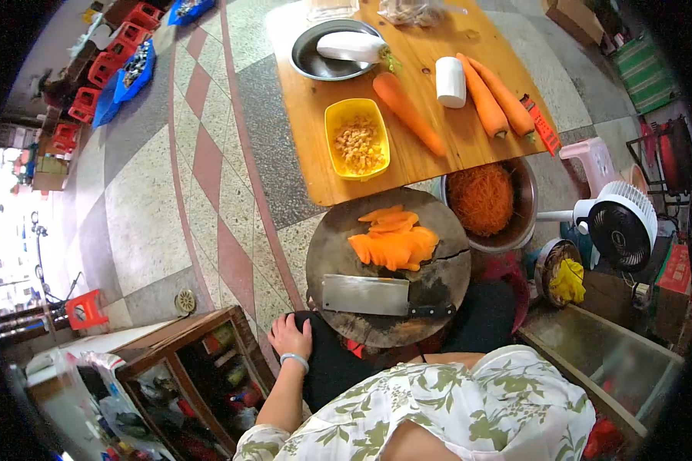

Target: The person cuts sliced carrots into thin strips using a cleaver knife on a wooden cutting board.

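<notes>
My left hand (291, 338), with a pale bracelet at the wrist, rests open on my dark-trousered left thigh, holding nothing. To its right is a round wooden chopping block (438, 273) with a crack in its right side. A cleaver (365, 294) lies flat across the block's near part, its black handle pointing right. Beyond the blade sits a fanned pile of carrot slices (396, 242). Part of a bare forearm (454, 358) shows at my waist behind the block, but my right hand is not visible.
A wooden table (315, 173) carries a yellow container (328, 142) of chopped bits, several carrots (409, 114), a white radish piece (450, 82), a red peeler-like tool (542, 125) and a metal bowl (307, 61) with a peeled radish (351, 47). Carrot shreds (480, 200) fill a metal basin (527, 219); a fan (623, 225) stands right.
</notes>
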### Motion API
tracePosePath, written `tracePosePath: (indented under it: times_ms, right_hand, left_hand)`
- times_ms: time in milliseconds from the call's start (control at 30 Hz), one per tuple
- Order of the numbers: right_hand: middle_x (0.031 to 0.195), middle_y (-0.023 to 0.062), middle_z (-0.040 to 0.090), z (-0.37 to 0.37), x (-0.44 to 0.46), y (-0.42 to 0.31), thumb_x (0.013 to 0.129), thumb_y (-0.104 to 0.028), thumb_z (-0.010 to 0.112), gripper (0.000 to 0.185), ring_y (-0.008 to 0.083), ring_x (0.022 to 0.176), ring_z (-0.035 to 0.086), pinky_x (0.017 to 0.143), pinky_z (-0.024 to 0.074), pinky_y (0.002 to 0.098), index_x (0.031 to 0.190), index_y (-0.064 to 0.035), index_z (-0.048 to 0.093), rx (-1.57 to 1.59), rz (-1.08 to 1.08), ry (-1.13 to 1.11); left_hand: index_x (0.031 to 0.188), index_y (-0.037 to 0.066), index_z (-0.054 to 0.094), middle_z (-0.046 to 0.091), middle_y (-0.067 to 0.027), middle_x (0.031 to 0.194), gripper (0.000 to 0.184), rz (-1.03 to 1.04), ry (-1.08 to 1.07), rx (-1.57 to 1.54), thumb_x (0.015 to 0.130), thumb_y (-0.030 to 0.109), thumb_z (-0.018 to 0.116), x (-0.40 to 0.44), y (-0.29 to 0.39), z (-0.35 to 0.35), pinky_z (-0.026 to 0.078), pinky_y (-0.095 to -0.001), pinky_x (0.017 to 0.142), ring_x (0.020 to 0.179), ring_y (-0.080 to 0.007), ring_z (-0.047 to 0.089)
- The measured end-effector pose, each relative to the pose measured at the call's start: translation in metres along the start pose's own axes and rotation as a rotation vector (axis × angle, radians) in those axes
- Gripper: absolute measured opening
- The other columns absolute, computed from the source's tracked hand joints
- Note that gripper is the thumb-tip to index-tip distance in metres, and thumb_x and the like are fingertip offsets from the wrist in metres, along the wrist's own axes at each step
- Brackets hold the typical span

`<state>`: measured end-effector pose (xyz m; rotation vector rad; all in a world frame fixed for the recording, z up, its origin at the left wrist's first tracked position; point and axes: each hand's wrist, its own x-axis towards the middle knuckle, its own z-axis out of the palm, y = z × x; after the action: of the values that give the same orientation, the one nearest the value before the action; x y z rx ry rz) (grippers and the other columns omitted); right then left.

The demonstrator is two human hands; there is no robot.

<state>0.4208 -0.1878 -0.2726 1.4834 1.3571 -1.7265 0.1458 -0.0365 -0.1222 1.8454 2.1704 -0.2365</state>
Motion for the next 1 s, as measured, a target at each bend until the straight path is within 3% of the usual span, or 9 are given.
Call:
tracePosePath:
  times_ms: [600, 633, 667, 733, 800, 833, 867, 933, 1000]
  right_hand:
    - [0.135, 0.0145, 0.063, -0.043, -0.053, 0.050, 0.094, -0.042, 0.047, 0.052, 0.0332, 0.124, 0.060, 0.106, 0.0430, 0.0467, 0.125, -0.0058, 0.068, -0.358, -0.083, 0.065]
    - [0.136, 0.0139, 0.062, -0.052, -0.051, 0.057, 0.091, -0.051, 0.051, 0.057, 0.0335, 0.126, 0.059, 0.113, 0.0335, 0.0533, 0.126, -0.0095, 0.068, -0.512, -0.017, 0.017]
    - [0.134, 0.0158, 0.063, -0.061, -0.114, 0.041, 0.092, -0.053, 0.049, 0.057, 0.0348, 0.125, 0.059, 0.115, 0.0234, 0.0616, 0.126, -0.0119, 0.069, -0.514, 0.054, 0.186]
    - [0.121, 0.0131, 0.069, -0.066, -0.178, 0.053, 0.092, -0.056, 0.049, 0.055, 0.0316, 0.125, 0.056, 0.114, 0.0125, 0.0668, 0.117, -0.0135, 0.073, -0.616, 0.027, 0.521]
    - [0.124, 0.0111, 0.064, -0.063, -0.213, 0.076, 0.092, -0.052, 0.053, 0.048, 0.0303, 0.134, 0.045, 0.114, 0.0166, 0.0652, 0.113, -0.0145, 0.074, -0.547, -0.013, 0.855]
    - [0.133, 0.0126, 0.060, -0.052, -0.221, 0.091, 0.087, -0.047, 0.062, 0.041, 0.0317, 0.136, 0.043, 0.111, 0.0217, 0.0657, 0.113, -0.0166, 0.072, -0.429, -0.072, 1.117]
    - [0.140, 0.0112, 0.055, -0.044, -0.226, 0.104, 0.086, -0.044, 0.065, 0.045, 0.0321, 0.138, 0.040, 0.109, 0.0231, 0.0675, 0.121, -0.0166, 0.068, -0.333, -0.086, 1.241]
    - [0.148, 0.0146, 0.047, -0.033, -0.233, 0.125, 0.089, -0.047, 0.063, 0.053, 0.0339, 0.140, 0.038, 0.110, 0.0276, 0.0651, 0.133, -0.0193, 0.060, -0.116, 0.013, 1.390]
    - [0.148, 0.0189, 0.047, -0.025, -0.226, 0.160, 0.090, -0.049, 0.062, 0.059, 0.0369, 0.137, 0.043, 0.111, 0.0314, 0.0592, 0.140, -0.0183, 0.055, 0.311, -0.074, 1.436]
  left_hand:
    - [0.116, 0.010, 0.069, 0.063, -0.0101, 0.128, 0.042, 0.061, 0.245, 0.001, 0.088, 0.042, 0.065, -0.047, -0.001, 0.014, 0.031, -0.0549, 0.110, 0.128, -0.0304, 0.050]
    - [0.115, 0.010, 0.069, 0.063, -0.0101, 0.128, 0.042, 0.063, 0.251, -0.013, 0.088, 0.042, 0.065, -0.047, -0.005, 0.016, 0.031, -0.0546, 0.110, 0.128, -0.0304, 0.050]
    - [0.115, 0.011, 0.069, 0.063, -0.0101, 0.128, 0.041, 0.063, 0.252, -0.024, 0.088, 0.042, 0.065, -0.050, -0.010, 0.019, 0.032, -0.0543, 0.110, 0.127, -0.0303, 0.050]
    - [0.115, 0.011, 0.070, 0.062, -0.0096, 0.129, 0.040, 0.040, 0.250, -0.043, 0.088, 0.040, 0.066, -0.057, -0.013, 0.014, 0.032, -0.0524, 0.111, 0.127, -0.0292, 0.051]
    - [0.116, 0.012, 0.070, 0.061, -0.0097, 0.130, 0.040, 0.050, 0.262, -0.089, 0.088, 0.040, 0.065, -0.056, -0.025, 0.021, 0.032, -0.0513, 0.111, 0.128, -0.0284, 0.050]
    - [0.117, 0.012, 0.070, 0.061, -0.0098, 0.132, 0.041, 0.031, 0.263, -0.075, 0.088, 0.041, 0.065, -0.058, -0.030, 0.023, 0.032, -0.0513, 0.112, 0.129, -0.0285, 0.049]
    - [0.120, 0.010, 0.068, 0.060, -0.0113, 0.132, 0.047, 0.032, 0.279, -0.078, 0.087, 0.043, 0.067, -0.060, -0.036, 0.025, 0.036, -0.0500, 0.109, 0.127, -0.0295, 0.051]
    - [0.125, 0.007, 0.065, 0.059, -0.0162, 0.132, 0.054, 0.054, 0.333, -0.153, 0.086, 0.044, 0.068, -0.066, -0.052, 0.023, 0.040, -0.0484, 0.107, 0.123, -0.0349, 0.054]
    - [0.131, 0.003, 0.061, 0.057, -0.0229, 0.136, 0.061, -0.115, 0.330, -0.516, 0.089, 0.047, 0.066, -0.073, -0.070, 0.026, 0.042, -0.0464, 0.106, 0.125, -0.0406, 0.054]
